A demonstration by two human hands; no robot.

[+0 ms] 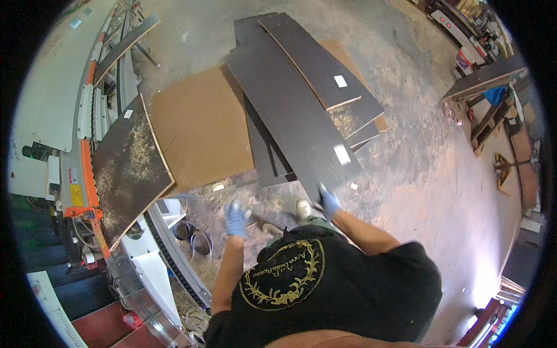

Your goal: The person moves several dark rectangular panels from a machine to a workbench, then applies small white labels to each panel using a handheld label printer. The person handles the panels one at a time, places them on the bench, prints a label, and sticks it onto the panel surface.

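Observation:
My right hand [329,203], in a light blue glove, grips the near end of a long dark board [290,110] with a white label. That end is slightly blurred, and the board slants away over a stack of other dark boards. On top, a narrower dark panel [316,66] carries its own white label and has sawdust beside its near edge. My left hand [236,219], gloved too, hangs open and holds nothing, between me and a large brown sheet [200,130].
At left, a dark sawdust-covered panel [130,168] rests on a machine with an orange rail [88,174]. Cables [194,235] lie coiled on the dusty floor beside its white frame. A dark-topped table [484,78] stands at right. My shoes [303,210] are close to the boards.

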